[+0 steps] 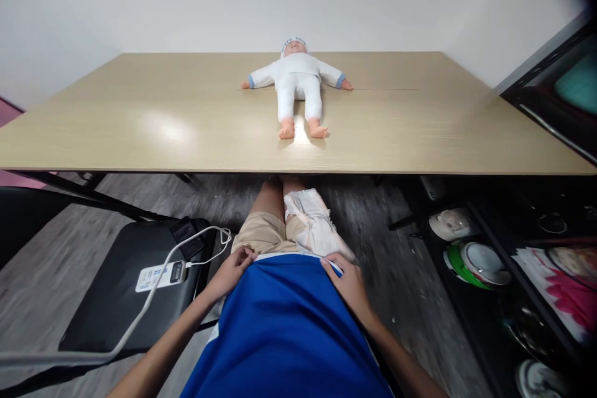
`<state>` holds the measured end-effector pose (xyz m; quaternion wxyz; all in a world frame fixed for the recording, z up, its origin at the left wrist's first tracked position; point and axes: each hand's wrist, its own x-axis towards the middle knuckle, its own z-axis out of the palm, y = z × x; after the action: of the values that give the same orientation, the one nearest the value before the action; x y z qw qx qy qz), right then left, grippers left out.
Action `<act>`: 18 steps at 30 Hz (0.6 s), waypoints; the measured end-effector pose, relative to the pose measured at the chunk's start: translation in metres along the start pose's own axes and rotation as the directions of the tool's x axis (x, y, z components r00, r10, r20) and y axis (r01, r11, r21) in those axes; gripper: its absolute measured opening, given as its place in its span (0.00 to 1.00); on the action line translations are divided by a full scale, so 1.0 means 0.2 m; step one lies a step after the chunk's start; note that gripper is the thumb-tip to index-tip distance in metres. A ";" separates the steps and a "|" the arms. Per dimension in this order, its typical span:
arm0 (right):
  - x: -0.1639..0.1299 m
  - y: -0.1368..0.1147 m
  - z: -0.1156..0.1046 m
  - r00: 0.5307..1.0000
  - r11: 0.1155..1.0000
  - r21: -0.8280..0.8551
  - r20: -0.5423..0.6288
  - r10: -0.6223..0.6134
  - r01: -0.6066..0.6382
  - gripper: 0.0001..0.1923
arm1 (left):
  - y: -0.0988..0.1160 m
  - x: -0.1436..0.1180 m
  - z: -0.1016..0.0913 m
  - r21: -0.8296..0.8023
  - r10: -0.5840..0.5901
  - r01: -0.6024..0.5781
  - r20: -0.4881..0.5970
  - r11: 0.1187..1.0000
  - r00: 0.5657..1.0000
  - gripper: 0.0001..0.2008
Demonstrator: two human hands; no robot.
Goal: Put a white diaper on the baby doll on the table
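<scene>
Both my hands are low, at the hem of the blue shirt [298,317] I am wearing. My left hand [234,270] has its fingers curled on the hem's left corner. At the right corner, my right hand [349,283] grips the white-edged hem with the thumb on top. A crumpled white diaper [317,221] lies over my right thigh, just ahead of my right hand. On the table a baby doll [299,78] in white clothes and a printed cap lies on its back, arms spread and feet towards me. Neither hand touches it.
The wooden table [186,130] stands in front, its near edge above my knees. To my left, a black chair [102,305] bears a white power bank [161,277] with a cable [153,298]. At right stands a dark shelf [466,305] holding caps and other items.
</scene>
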<state>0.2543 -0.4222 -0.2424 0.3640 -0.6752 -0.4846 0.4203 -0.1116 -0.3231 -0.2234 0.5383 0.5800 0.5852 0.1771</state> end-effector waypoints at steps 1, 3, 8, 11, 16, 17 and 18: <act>0.00 0.01 0.00 1.000 1.000 -0.006 -0.002 0.003 -0.003 0.31 | -0.02 0.02 0.00 0.003 -0.004 0.004 0.012 1.000 1.000 0.38; 0.00 0.02 0.00 1.000 1.000 -0.016 -0.008 0.011 -0.011 0.31 | -0.05 0.06 -0.01 0.007 0.005 -0.005 0.002 1.000 1.000 0.36; 0.05 0.02 0.02 0.999 0.999 -0.034 -0.033 0.031 -0.032 0.32 | -0.07 0.13 -0.03 -0.012 0.017 -0.019 -0.120 1.000 0.993 0.36; 0.06 0.03 0.03 0.998 0.998 -0.048 -0.043 0.039 -0.042 0.33 | -0.06 0.12 -0.03 -0.012 0.025 -0.027 -0.149 1.000 0.989 0.37; -0.01 0.08 0.00 0.984 0.995 -0.053 -0.165 0.073 -0.083 0.38 | -0.07 -0.08 -0.01 -0.118 -0.021 0.008 -0.109 0.993 0.994 0.35; -0.04 0.10 -0.02 0.979 0.994 -0.044 -0.185 0.087 -0.096 0.39 | -0.07 -0.14 -0.01 -0.146 -0.044 0.029 -0.099 0.989 0.994 0.36; -0.07 0.12 -0.03 0.975 0.993 -0.034 -0.194 0.108 -0.117 0.40 | -0.07 -0.20 -0.01 -0.170 -0.068 0.051 -0.097 0.984 0.993 0.37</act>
<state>0.2654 -0.4420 -0.2587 0.3691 -0.7469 -0.4179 0.3622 -0.1294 -0.3605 -0.2184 0.5595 0.5052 0.6122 0.2386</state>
